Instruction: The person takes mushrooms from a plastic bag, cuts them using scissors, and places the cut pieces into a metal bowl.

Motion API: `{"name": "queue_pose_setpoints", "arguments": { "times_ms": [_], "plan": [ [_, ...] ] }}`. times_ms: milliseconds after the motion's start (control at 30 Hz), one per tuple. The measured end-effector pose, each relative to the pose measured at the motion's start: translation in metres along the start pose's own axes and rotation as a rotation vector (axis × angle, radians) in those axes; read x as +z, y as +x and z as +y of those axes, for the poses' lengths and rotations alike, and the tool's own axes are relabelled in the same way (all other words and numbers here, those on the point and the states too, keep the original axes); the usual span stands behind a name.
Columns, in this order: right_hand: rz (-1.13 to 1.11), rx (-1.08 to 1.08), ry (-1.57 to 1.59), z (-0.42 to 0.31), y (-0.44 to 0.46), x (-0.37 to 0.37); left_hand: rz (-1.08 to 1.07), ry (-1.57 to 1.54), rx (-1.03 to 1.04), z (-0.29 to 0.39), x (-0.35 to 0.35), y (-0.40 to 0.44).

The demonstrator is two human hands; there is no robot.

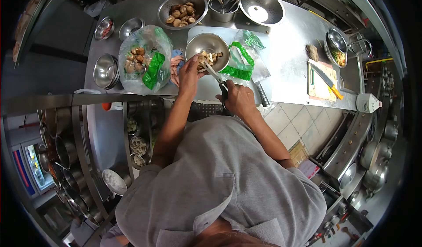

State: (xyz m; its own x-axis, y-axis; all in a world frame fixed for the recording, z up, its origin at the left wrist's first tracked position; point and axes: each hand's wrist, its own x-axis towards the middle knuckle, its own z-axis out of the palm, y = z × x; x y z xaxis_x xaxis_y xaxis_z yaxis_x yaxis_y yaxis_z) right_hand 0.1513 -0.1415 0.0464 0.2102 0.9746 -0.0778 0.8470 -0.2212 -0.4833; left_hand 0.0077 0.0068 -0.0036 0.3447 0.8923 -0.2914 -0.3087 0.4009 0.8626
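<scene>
My right hand (240,99) is closed round the black handles of a pair of scissors (212,71), whose blades point up and left to the near rim of a steel bowl (203,40). Cut brown and pale mushroom pieces (213,57) lie in this bowl. At its near left rim, my left hand (190,74) pinches a mushroom (201,61) by the scissor tips; the fingers partly hide it. A white cutting board (193,94) lies under the bowl. Right of it are a green and clear plastic bag (241,64) and a cleaver (262,92) with a black handle.
A clear bag (127,82) of mushrooms lies left, beside stacked steel bowls (104,71). Behind stand a colander (165,5) of whole mushrooms and another colander (277,9). A yellow-handled knife (324,76) rests on a small board (316,91) at right.
</scene>
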Motion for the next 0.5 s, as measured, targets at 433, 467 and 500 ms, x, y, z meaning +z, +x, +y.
{"name": "queue_pose_setpoints", "arguments": {
  "times_ms": [433,467,500],
  "plan": [
    [0.05,0.006,0.042,0.004,0.001,0.011,-0.067,-0.061,-0.031,0.002,0.0,-0.002],
    [0.048,0.006,0.043,0.006,0.001,0.012,-0.065,-0.062,-0.032,0.001,-0.001,-0.001],
    [0.07,-0.03,0.134,0.007,0.002,0.013,-0.075,-0.065,-0.063,-0.001,-0.004,0.002]
  ]
}}
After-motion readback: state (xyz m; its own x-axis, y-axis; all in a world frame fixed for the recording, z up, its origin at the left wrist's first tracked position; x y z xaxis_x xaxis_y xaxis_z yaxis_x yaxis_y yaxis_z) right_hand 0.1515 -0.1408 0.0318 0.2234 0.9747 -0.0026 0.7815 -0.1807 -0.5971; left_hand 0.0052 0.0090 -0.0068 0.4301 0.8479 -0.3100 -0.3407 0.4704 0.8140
